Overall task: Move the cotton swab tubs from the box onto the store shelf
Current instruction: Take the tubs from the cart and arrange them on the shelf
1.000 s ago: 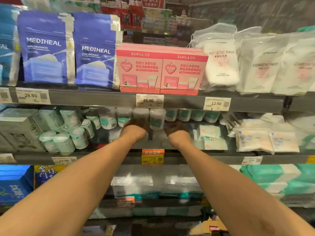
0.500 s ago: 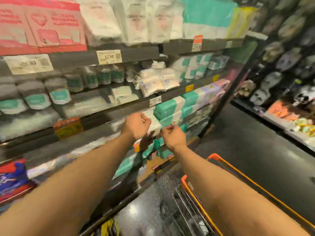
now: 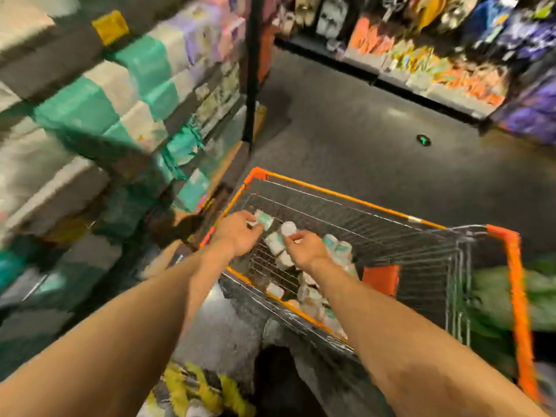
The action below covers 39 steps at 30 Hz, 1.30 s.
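Cotton swab tubs (image 3: 305, 291) heaped in the cart (image 3: 346, 200) beneath the fingers. Blurred shelf (image 3: 60, 64) well left of them. Left hand (image 3: 240, 239) fingers clamped round a tub (image 3: 264, 219); right hand (image 3: 307, 251) fingers over a second tub (image 3: 288, 228), grip impossible to tell.

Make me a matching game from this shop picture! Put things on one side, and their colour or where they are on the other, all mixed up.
Things:
1 cart rim
2 cotton swab tubs
3 teal packs
4 small dark thing

Matches:
A alone on the floor
B orange
C inside the cart
D on the shelf

Pairs: 1-B, 2-C, 3-D, 4-A
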Each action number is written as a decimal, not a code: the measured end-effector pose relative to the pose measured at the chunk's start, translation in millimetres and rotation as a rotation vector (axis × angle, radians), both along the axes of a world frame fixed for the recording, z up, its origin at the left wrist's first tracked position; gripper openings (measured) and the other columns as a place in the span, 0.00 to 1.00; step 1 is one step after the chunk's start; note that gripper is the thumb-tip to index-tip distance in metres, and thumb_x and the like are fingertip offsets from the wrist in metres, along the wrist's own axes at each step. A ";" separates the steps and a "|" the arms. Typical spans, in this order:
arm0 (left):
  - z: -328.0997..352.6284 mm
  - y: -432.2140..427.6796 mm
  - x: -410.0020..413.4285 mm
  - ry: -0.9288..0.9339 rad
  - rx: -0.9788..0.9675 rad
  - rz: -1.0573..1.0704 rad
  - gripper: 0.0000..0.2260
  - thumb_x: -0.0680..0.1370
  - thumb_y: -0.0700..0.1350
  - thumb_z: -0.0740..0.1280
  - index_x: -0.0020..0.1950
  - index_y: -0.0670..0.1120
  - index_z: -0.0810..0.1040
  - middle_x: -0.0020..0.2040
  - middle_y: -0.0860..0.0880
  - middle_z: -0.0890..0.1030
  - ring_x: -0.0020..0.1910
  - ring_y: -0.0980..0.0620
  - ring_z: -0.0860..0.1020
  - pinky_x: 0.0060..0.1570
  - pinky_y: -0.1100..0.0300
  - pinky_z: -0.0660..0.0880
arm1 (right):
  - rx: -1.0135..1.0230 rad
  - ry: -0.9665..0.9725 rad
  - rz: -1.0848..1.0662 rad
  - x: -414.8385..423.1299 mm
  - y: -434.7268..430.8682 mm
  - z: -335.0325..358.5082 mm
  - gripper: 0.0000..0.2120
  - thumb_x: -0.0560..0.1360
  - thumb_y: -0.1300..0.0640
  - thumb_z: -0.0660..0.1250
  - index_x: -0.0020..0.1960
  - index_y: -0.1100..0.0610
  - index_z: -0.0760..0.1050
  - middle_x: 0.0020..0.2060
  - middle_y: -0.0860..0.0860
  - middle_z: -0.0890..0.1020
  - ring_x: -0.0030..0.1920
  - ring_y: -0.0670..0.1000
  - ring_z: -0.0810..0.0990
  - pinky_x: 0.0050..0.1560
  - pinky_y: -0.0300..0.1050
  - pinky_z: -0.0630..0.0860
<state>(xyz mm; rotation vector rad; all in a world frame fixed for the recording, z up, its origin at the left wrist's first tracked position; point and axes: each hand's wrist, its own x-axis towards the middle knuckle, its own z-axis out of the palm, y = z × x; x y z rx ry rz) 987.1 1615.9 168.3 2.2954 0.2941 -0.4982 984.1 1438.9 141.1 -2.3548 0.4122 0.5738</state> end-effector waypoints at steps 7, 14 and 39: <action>-111.0 -112.5 42.5 0.239 -0.007 -0.169 0.16 0.80 0.57 0.66 0.60 0.48 0.79 0.53 0.45 0.84 0.53 0.44 0.82 0.46 0.59 0.73 | -0.063 0.282 -0.145 0.8 -148.0 -109.5 0.11 0.80 0.48 0.65 0.56 0.53 0.78 0.57 0.53 0.82 0.59 0.57 0.80 0.49 0.42 0.72; -235.0 -186.6 31.0 0.488 0.084 -0.404 0.16 0.79 0.55 0.66 0.61 0.48 0.80 0.58 0.45 0.84 0.60 0.44 0.80 0.61 0.58 0.73 | -0.138 0.616 -0.060 -46.1 -228.0 -249.1 0.21 0.76 0.48 0.70 0.64 0.57 0.73 0.53 0.59 0.82 0.49 0.59 0.82 0.43 0.49 0.77; -366.7 -226.9 1.4 0.530 0.509 -0.837 0.22 0.80 0.39 0.65 0.73 0.48 0.65 0.61 0.42 0.75 0.57 0.41 0.79 0.52 0.47 0.80 | -0.245 0.545 -0.102 -53.9 -210.1 -316.0 0.25 0.77 0.37 0.62 0.64 0.54 0.73 0.55 0.56 0.82 0.57 0.60 0.81 0.48 0.48 0.77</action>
